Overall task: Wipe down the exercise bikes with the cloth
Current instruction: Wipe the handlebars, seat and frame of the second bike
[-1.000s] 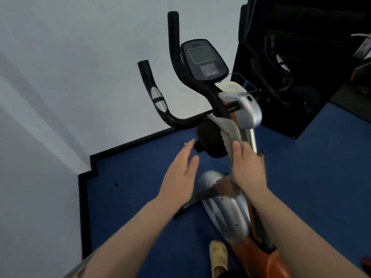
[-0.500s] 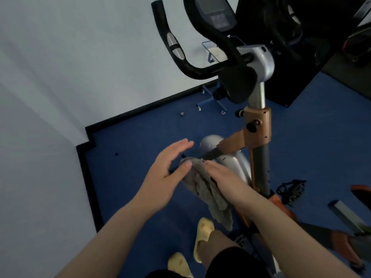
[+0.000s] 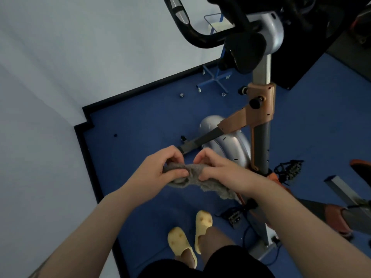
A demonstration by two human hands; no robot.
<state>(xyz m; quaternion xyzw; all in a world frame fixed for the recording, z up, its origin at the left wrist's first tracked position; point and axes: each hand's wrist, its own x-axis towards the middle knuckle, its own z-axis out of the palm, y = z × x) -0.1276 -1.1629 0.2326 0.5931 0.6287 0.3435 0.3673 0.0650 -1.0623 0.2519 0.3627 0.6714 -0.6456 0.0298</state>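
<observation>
Two hands bunch a grey cloth (image 3: 192, 173) in front of the exercise bike (image 3: 261, 117).

Left hand (image 3: 158, 169) pinches one end of the cloth between thumb and curled fingers; right hand (image 3: 218, 171) pinches the other end the same way, so each grip is closed on the fabric, which sags between and below them. Beyond the hands stands the bike's upright post with its orange clamp (image 3: 259, 105) and silver flywheel cover (image 3: 224, 141). Below the hands, yellow slippers (image 3: 180, 241) rest on blue floor (image 3: 140, 125).
</observation>
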